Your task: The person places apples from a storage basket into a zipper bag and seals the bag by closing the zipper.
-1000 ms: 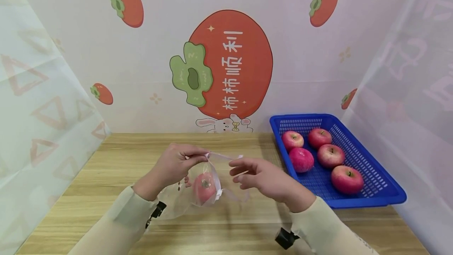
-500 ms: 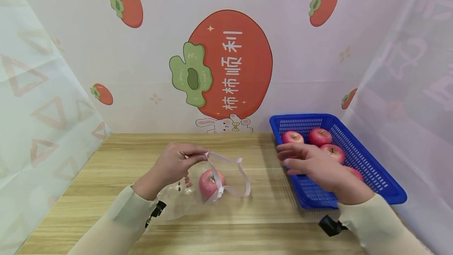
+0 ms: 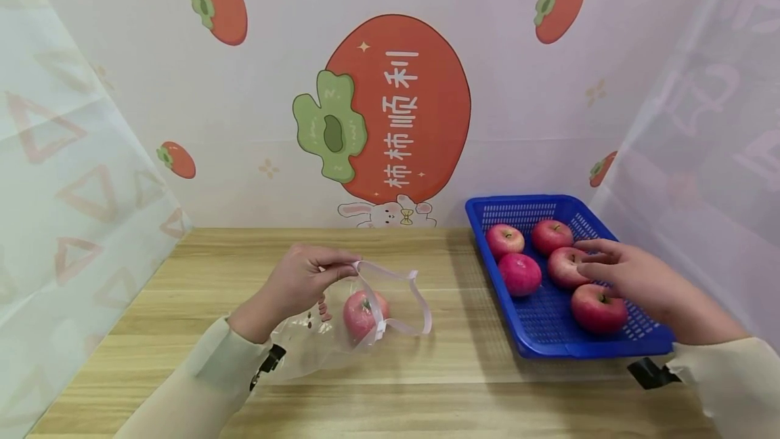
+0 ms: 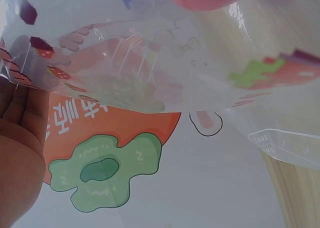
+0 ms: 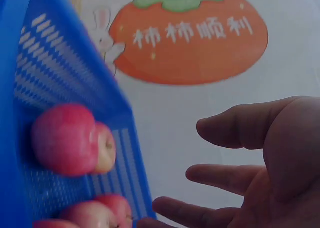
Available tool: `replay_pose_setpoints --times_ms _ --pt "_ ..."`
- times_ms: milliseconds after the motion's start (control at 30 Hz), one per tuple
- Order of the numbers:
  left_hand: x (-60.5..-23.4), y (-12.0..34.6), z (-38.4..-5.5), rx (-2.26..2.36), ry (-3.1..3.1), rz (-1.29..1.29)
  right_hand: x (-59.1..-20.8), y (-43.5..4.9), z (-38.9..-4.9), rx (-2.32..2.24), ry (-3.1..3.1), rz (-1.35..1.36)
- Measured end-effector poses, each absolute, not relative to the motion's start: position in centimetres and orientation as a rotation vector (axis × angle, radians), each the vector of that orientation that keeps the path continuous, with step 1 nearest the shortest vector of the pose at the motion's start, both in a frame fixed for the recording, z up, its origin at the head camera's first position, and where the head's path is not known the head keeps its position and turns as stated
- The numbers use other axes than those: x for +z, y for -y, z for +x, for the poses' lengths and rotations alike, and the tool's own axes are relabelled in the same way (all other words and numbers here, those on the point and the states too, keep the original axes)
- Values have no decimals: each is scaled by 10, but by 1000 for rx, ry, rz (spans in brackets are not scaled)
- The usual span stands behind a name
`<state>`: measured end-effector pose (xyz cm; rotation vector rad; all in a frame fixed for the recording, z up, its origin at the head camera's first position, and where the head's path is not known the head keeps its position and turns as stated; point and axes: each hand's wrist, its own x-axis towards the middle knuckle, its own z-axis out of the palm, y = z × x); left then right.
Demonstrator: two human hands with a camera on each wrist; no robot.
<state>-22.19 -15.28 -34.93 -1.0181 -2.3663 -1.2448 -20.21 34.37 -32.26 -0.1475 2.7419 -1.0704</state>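
Observation:
A clear plastic bag point(image 3: 317, 352) with a pale drawstring-like rim lies toward the left of the table, its mouth facing right. My left hand point(image 3: 296, 288) pinches the top of that rim between thumb and fingers. Inside the bag sits one red apple point(image 3: 358, 314), also visible in the left wrist view. My right hand point(image 3: 648, 284) hovers over the right side of a blue basket point(image 3: 542, 324), fingers spread and holding nothing. Nearest to its fingertips are a front apple point(image 3: 594, 310) and a paler apple point(image 3: 563, 267); whether they touch I cannot tell.
Left in the basket are a deep pink apple point(image 3: 520, 275) and a back-left apple point(image 3: 504, 241), with another apple point(image 3: 551, 236) at the back. Wood tabletop point(image 3: 451, 358) lies between bag and basket. A printed cloth point(image 3: 524, 120) stands behind.
My right hand has moved from beside the bag's mouth rightward to over the basket. The bag's mouth shows more open than a second ago. My left hand keeps its grip in place.

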Motion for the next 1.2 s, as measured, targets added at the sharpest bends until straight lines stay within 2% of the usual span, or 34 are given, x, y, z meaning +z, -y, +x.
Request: replay_pose_setpoints --times_ms 433,700,1200 --pt "-349 155 -222 -1228 2358 -1027 -349 -378 -217 -876 -2667 -37" --pt "-350 156 -222 -1245 2366 -1023 -355 -379 -218 -1064 -2467 77" --pt "-351 156 -222 -1272 2375 -1017 -365 -375 -215 -1196 -2297 74"
